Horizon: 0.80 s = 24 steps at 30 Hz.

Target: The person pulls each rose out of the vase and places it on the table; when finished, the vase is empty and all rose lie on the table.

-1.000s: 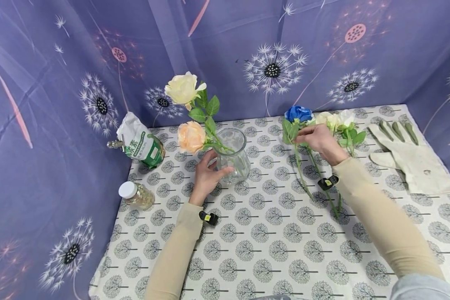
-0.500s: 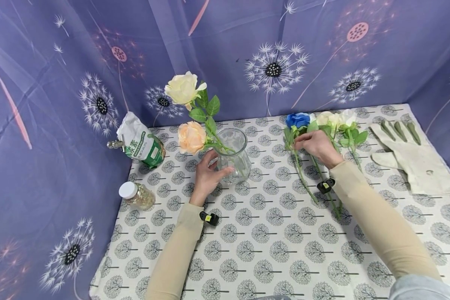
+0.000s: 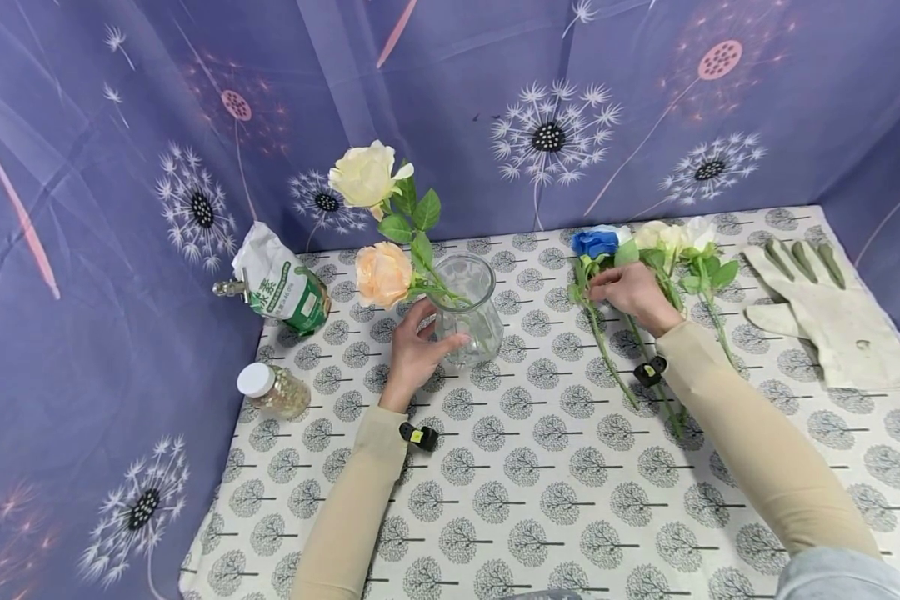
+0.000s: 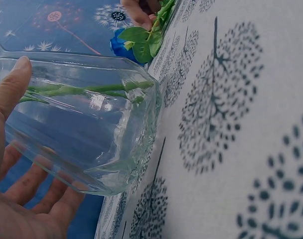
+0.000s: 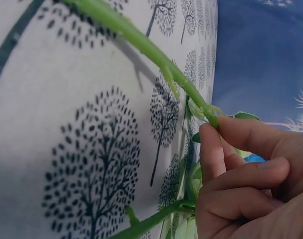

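My left hand (image 3: 411, 354) holds the side of a clear glass vase (image 3: 482, 337), thumb on the near side and fingers round the other, as the left wrist view shows. A cream rose (image 3: 363, 177) and a peach rose (image 3: 384, 275) lean left out of its mouth, their green stems (image 4: 67, 90) visible through the glass. At the right, a blue rose (image 3: 595, 242) has its stem (image 5: 151, 52) pinched between thumb and forefinger of my right hand (image 3: 633, 292). More cream and white roses (image 3: 660, 237) lie beside and partly behind that hand.
A pair of pale work gloves (image 3: 832, 325) lies at the far right. On the left stand a green and white pouch (image 3: 288, 287) with a metal nozzle (image 3: 230, 288) beside it, and a white-capped jar (image 3: 285, 398). A purple printed curtain (image 3: 450, 108) hangs behind the tree-patterned tablecloth (image 3: 495, 467).
The right hand has shifted slightly downward with the blue rose, whose bloom has tipped and dropped a little. The left hand and vase stay as they were.
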Motion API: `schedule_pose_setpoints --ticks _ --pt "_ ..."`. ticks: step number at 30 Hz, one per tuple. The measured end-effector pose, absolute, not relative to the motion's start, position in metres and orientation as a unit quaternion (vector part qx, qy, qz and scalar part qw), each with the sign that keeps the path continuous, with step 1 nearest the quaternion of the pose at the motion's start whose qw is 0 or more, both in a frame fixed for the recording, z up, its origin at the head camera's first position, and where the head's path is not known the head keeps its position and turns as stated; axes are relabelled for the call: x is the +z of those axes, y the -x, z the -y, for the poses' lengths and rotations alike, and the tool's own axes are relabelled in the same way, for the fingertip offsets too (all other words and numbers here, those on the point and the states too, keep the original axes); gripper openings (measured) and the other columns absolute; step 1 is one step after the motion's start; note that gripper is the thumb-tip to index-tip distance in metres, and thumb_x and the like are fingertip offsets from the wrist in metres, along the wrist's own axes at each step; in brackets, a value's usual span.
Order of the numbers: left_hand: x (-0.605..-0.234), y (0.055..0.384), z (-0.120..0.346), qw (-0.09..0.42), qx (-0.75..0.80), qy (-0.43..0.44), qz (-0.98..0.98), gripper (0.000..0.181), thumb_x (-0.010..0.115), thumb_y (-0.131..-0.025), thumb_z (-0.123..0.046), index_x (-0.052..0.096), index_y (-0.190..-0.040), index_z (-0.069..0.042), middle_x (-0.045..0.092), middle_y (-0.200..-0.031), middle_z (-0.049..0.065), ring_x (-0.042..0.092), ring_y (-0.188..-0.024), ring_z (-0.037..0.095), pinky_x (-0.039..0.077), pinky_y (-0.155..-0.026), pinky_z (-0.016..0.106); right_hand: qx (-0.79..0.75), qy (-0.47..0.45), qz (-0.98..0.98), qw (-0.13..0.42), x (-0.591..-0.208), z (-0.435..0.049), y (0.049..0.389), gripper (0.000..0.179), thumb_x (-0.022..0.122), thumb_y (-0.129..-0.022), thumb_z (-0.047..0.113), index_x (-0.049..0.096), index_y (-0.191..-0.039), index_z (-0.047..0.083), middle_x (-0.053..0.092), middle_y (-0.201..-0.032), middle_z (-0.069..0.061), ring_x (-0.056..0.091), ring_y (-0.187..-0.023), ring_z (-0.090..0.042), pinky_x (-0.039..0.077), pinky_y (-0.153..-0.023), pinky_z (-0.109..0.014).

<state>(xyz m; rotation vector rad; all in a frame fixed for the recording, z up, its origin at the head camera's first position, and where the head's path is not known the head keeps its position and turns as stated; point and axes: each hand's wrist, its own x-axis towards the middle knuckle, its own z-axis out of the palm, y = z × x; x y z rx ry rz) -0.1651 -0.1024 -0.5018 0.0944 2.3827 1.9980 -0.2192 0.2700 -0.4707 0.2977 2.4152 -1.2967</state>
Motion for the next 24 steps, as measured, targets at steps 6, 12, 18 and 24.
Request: schedule_pose_setpoints --ticks 6,12,18,24 --pt "-0.501 0.165 0.103 0.025 0.642 -0.023 -0.766 0.084 0.096 -0.078 -0.004 0.059 -0.152 -0.012 0.059 -0.156 0.019 0.063 -0.143 0.044 0.060 -0.120 0.045 -0.450 -0.106 -0.867 0.187 -0.472 -0.271 0.220 0.043 0.074 -0.101 0.012 0.066 -0.141 -0.003 0.055 -0.160 -0.029 0.066 -0.127 -0.038 0.058 -0.116 -0.057" --pt "-0.502 0.165 0.103 0.018 0.642 -0.030 -0.766 0.083 0.096 -0.077 -0.006 0.059 -0.151 -0.011 0.060 -0.155 0.019 0.062 -0.145 0.042 0.058 -0.123 0.046 -0.446 -0.101 -0.869 0.188 -0.474 -0.271 0.219 0.041 0.075 -0.102 0.016 0.068 -0.139 -0.001 0.073 -0.127 -0.015 0.046 -0.062 -0.002 0.048 -0.059 -0.022" --pt "-0.502 0.165 0.103 0.015 0.643 -0.033 -0.765 0.082 0.097 -0.077 -0.005 0.060 -0.150 -0.010 0.061 -0.154 0.018 0.060 -0.147 0.039 0.056 -0.125 0.046 -0.436 -0.099 -0.875 0.184 -0.470 -0.273 0.215 0.044 0.075 -0.101 0.016 0.067 -0.141 0.000 0.059 -0.155 -0.027 0.050 -0.072 -0.006 0.047 -0.058 -0.021" --pt "-0.503 0.165 0.103 0.010 0.643 -0.037 -0.765 0.083 0.097 -0.077 -0.005 0.060 -0.151 -0.010 0.062 -0.154 0.018 0.059 -0.148 0.038 0.054 -0.127 0.045 -0.430 -0.095 -0.882 0.166 -0.463 -0.275 0.209 0.045 0.076 -0.102 0.022 0.068 -0.143 0.004 0.060 -0.156 -0.024 0.063 -0.100 -0.019 0.054 -0.070 -0.023"
